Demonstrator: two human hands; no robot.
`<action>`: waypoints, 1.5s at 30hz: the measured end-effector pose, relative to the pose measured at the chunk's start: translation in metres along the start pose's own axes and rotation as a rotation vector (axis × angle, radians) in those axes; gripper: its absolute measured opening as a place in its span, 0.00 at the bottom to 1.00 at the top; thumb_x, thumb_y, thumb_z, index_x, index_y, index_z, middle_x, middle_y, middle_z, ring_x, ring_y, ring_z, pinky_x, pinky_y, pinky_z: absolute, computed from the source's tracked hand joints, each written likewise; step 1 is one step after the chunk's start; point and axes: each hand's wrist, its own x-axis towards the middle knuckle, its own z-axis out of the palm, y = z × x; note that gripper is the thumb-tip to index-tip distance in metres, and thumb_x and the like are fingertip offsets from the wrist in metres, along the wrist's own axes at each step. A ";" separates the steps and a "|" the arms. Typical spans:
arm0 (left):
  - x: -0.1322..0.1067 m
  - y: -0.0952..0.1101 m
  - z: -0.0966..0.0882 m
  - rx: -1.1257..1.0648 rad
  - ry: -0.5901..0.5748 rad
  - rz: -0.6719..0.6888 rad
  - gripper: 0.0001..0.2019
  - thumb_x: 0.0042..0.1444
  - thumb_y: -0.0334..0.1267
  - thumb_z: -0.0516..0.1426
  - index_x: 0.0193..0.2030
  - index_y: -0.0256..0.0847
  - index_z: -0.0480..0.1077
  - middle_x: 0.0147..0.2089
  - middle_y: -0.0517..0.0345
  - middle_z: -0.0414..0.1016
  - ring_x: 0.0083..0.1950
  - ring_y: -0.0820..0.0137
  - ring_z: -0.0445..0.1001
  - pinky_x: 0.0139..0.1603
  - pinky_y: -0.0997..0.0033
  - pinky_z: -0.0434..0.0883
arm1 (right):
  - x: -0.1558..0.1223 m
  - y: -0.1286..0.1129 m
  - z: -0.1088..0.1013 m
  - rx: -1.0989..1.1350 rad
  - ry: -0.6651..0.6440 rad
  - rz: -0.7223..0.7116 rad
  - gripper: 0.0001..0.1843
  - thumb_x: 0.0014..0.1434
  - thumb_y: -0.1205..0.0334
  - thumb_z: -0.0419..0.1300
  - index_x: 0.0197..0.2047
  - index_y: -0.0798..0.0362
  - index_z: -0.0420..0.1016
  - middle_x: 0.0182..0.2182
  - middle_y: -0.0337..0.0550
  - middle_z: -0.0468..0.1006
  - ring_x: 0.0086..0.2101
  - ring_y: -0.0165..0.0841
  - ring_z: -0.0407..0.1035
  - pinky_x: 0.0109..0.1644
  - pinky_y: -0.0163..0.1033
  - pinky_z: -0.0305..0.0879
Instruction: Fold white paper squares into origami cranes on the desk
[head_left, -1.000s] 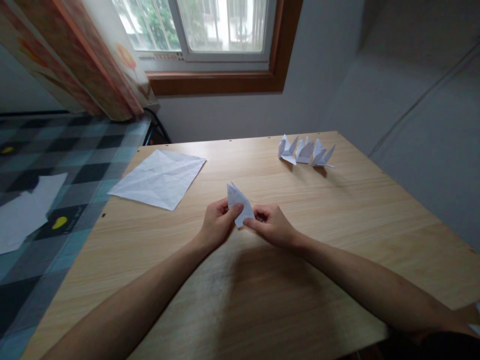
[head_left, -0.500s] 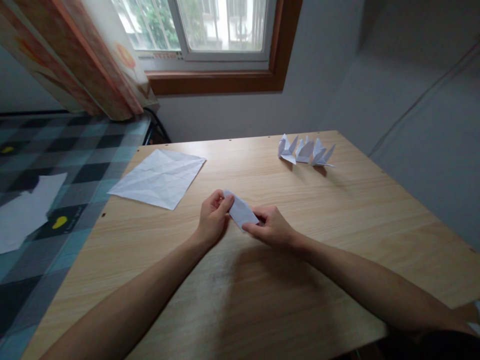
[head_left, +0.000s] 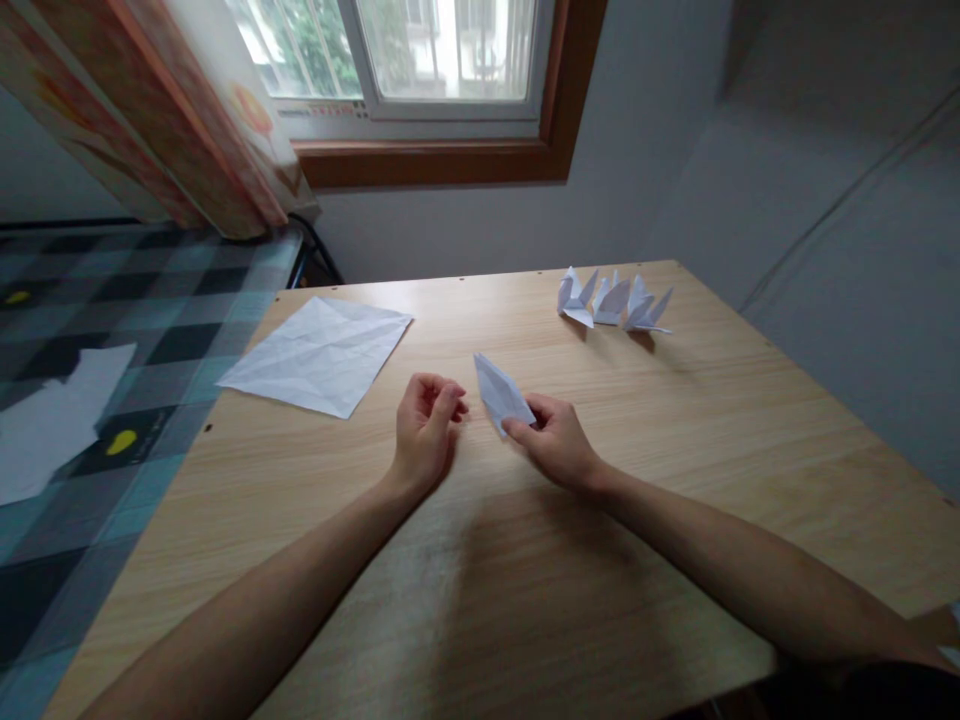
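Note:
Between the thumb and fingers of my right hand (head_left: 559, 440) is a piece of folded white paper (head_left: 501, 393), narrow and pointed at its upper left end. Its lower right end is partly hidden by the fingers. My left hand (head_left: 427, 425) is just left of the folded paper, apart from it. Its fingers are curled in with the thumb near their tips, and nothing shows between them. Both hands are above the wooden table (head_left: 360, 560).
A creased white paper sheet (head_left: 322, 355) lies at the table's far left. Three folded paper cranes (head_left: 611, 302) stand at the far right. On the checked cloth (head_left: 45, 575) to the left are torn white paper pieces (head_left: 64, 420). A window (head_left: 442, 60) is behind.
My left hand has let go of the folded paper. My right hand has moved it slightly right and tilted it more upright, so its pointed end now shows.

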 end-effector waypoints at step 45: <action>-0.007 -0.004 -0.001 0.130 -0.397 -0.098 0.12 0.56 0.44 0.62 0.42 0.37 0.75 0.40 0.52 0.78 0.41 0.66 0.75 0.41 0.69 0.71 | -0.001 0.006 0.004 0.206 0.055 -0.223 0.02 0.59 0.65 0.62 0.35 0.50 0.71 0.35 0.40 0.74 0.38 0.33 0.71 0.43 0.39 0.70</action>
